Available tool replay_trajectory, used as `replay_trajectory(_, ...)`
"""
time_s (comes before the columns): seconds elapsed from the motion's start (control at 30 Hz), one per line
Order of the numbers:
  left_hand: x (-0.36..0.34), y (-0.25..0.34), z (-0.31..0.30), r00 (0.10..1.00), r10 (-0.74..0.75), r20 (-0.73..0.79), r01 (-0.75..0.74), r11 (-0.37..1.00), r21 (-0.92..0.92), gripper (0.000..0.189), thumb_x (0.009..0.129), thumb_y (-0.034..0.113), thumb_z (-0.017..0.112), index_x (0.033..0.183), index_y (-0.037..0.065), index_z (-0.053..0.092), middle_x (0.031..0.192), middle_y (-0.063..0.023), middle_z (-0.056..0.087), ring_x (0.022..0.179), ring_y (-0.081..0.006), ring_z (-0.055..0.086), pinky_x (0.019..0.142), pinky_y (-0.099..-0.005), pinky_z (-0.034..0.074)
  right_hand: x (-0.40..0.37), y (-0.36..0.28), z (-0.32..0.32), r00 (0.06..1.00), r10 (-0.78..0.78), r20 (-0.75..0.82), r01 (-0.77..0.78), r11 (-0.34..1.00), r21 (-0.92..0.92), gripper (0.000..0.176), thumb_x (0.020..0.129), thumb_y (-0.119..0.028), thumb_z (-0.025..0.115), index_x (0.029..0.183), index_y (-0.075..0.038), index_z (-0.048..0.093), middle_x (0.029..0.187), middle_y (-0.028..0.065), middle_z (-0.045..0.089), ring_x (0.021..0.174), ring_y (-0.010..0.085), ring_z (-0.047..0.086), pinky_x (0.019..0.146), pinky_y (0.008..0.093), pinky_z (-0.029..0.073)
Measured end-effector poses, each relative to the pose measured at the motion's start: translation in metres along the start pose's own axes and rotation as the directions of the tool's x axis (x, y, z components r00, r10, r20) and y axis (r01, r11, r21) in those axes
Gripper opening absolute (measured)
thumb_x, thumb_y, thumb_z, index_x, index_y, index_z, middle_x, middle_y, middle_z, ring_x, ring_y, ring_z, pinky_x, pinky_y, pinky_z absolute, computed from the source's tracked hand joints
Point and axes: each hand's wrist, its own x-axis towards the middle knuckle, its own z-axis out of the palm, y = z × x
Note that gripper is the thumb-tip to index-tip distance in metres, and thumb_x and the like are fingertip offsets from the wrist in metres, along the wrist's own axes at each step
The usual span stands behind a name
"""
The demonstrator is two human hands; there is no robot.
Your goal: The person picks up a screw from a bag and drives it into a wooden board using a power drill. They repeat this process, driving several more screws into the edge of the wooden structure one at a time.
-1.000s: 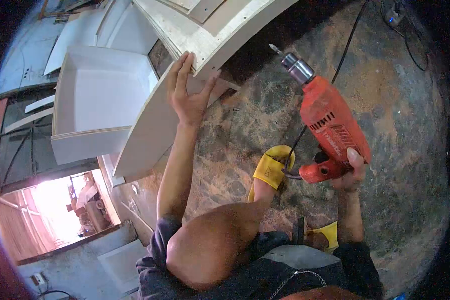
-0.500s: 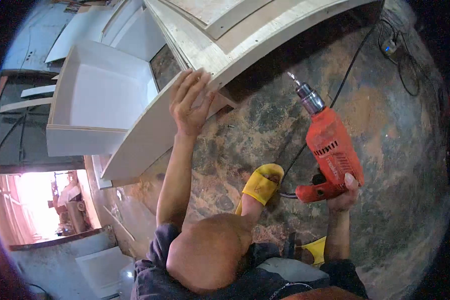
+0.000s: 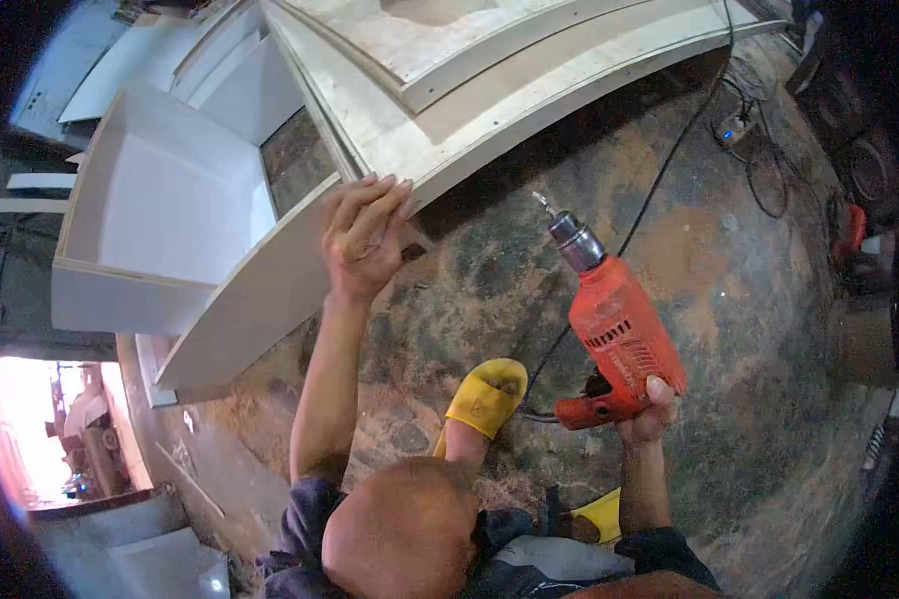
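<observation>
My left hand (image 3: 362, 240) is at the near corner of a pale wooden panel (image 3: 395, 150), its fingers bent over the edge and pressed close together. Its thumb is on the underside, partly hidden. Away to the right, my right hand (image 3: 649, 414) is wrapped around the back of a red electric drill (image 3: 624, 324). A metal bit (image 3: 544, 205) sticks out of the drill's chuck (image 3: 576, 240) and points up and left, apart from the panel. The drill's black cord (image 3: 659, 190) runs over the floor.
A white open box (image 3: 170, 190) stands left, beside a curved white board (image 3: 255, 285). A socket block (image 3: 737, 130) with cables lies at the upper right. My foot in a yellow slipper (image 3: 479, 399) is on the dusty floor (image 3: 449, 309). Left is a bright opening (image 3: 50, 429).
My left hand has come down onto the panel corner and its fingers have drawn together. The drill appears lower and further left, still in my right hand. The whole view has shifted.
</observation>
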Motion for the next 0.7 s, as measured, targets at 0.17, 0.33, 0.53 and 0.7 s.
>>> replay_trajectory(0.17, 0.019, 0.011, -0.008, 0.984, 0.044, 0.173, -0.051, 0.998, 0.040, 0.026, 0.069, 0.007, 0.069, 0.094, 0.015, 0.068, 0.094, -0.0007, 0.064, 0.093, -0.0215, 0.057, 0.085, -0.0363, 0.044, 0.005, -0.006, 0.003, 0.996, -0.032, 0.083, 0.028, 0.998, 0.054, 0.061, 0.070, -0.024, 0.057, 0.122, 0.004, 0.038, 0.114, 0.0176, 0.050, 0.102, 0.0291, 0.054, 0.084, 0.0435, 0.048)
replay_trajectory(0.33, 0.006, 0.006, 0.011, 1.000, 0.001, 0.029, 0.001, 0.999, -0.048, 0.023, 0.073, 0.006, 0.067, 0.094, 0.014, 0.069, 0.099, -0.0025, 0.065, 0.100, -0.0238, 0.058, 0.094, -0.0407, 0.040, 0.007, -0.012, 0.009, 0.994, -0.093, 0.055, 0.095, 0.995, -0.029, 0.060, 0.070, -0.022, 0.057, 0.121, 0.004, 0.040, 0.113, 0.0180, 0.051, 0.103, 0.0286, 0.054, 0.084, 0.0421, 0.049)
replay_trajectory(0.53, 0.013, 0.012, 0.003, 0.992, -0.022, 0.125, 0.025, 0.999, -0.023, 0.023, 0.072, 0.008, 0.067, 0.095, 0.014, 0.068, 0.096, -0.0022, 0.064, 0.097, -0.0237, 0.058, 0.094, -0.0407, 0.041, 0.007, -0.018, 0.018, 0.996, -0.091, 0.015, 0.091, 0.996, 0.002, 0.059, 0.070, -0.021, 0.056, 0.120, 0.006, 0.041, 0.112, 0.0183, 0.053, 0.101, 0.0282, 0.056, 0.086, 0.0410, 0.048)
replay_trajectory(0.7, 0.056, 0.033, 0.003, 0.946, 0.087, 0.312, -0.145, 0.975, 0.169, 0.025, 0.075, 0.016, 0.067, 0.099, 0.019, 0.066, 0.101, 0.0014, 0.063, 0.102, -0.0214, 0.055, 0.096, -0.0400, 0.039, 0.007, -0.024, 0.027, 0.993, -0.115, -0.016, 0.116, 0.993, 0.012, 0.059, 0.070, -0.019, 0.056, 0.121, 0.007, 0.040, 0.113, 0.0189, 0.053, 0.100, 0.0285, 0.057, 0.087, 0.0409, 0.047)
